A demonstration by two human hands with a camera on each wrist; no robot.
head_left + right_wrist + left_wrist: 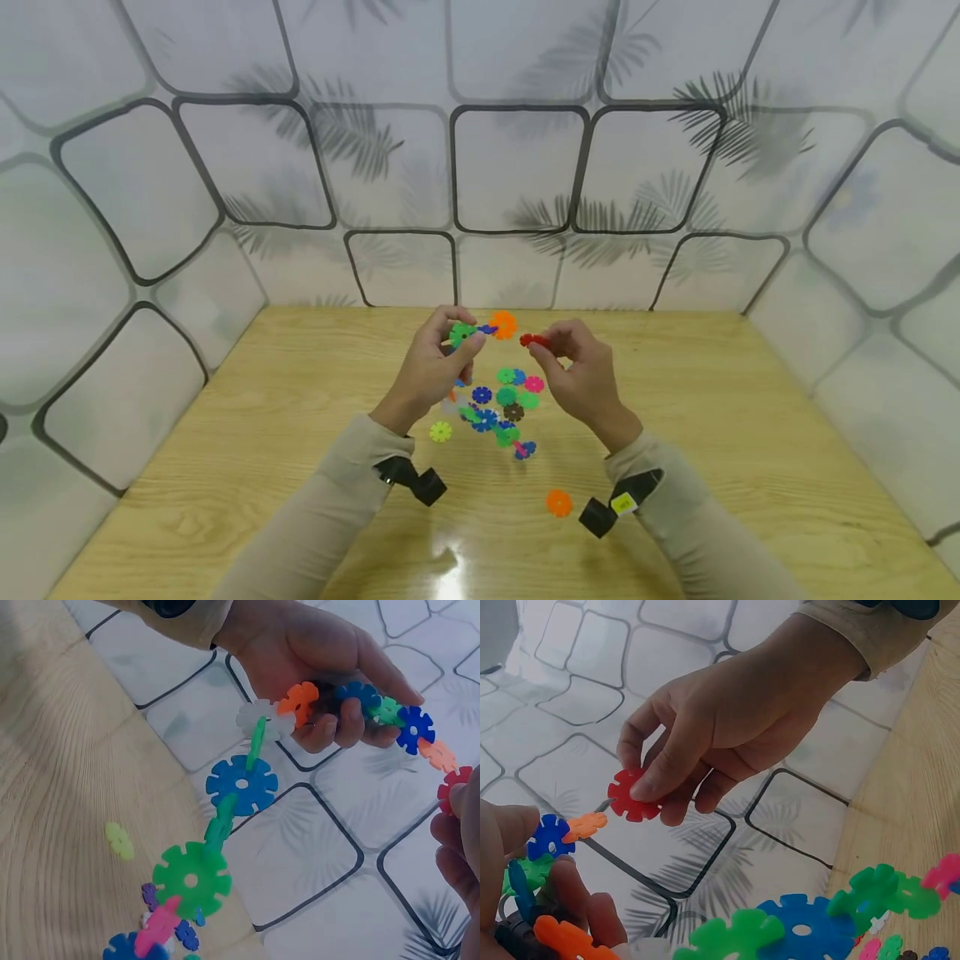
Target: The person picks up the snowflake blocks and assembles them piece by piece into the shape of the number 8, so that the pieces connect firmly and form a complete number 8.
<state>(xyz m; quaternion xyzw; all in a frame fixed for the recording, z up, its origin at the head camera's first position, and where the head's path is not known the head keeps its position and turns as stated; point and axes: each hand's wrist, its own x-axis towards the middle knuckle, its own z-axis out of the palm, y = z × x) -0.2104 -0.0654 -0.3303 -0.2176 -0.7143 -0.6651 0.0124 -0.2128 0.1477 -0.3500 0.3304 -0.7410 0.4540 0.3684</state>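
Observation:
My left hand (431, 367) holds a chain of notched plastic snowflake discs between its thumb and fingers. An orange disc (503, 325) forms the chain's upper end, joined to a dark blue disc (551, 835) and a green disc (462, 335). From under the fingers the rest of the chain hangs down, with a large blue disc (242, 784), a green disc (191, 880) and a pink disc (159, 927) near its lower end. My right hand (585, 375) pinches a single red disc (624, 796) by thumb and fingertips, its edge close beside the orange end disc.
Loose discs in several colours lie on the wooden table (262, 467) beneath the hands, among them a brown disc (513, 412). A yellow disc (441, 431) lies left of them, and another orange disc (558, 502) lies nearer the front. Patterned cloth walls (517, 167) surround the table's back and sides.

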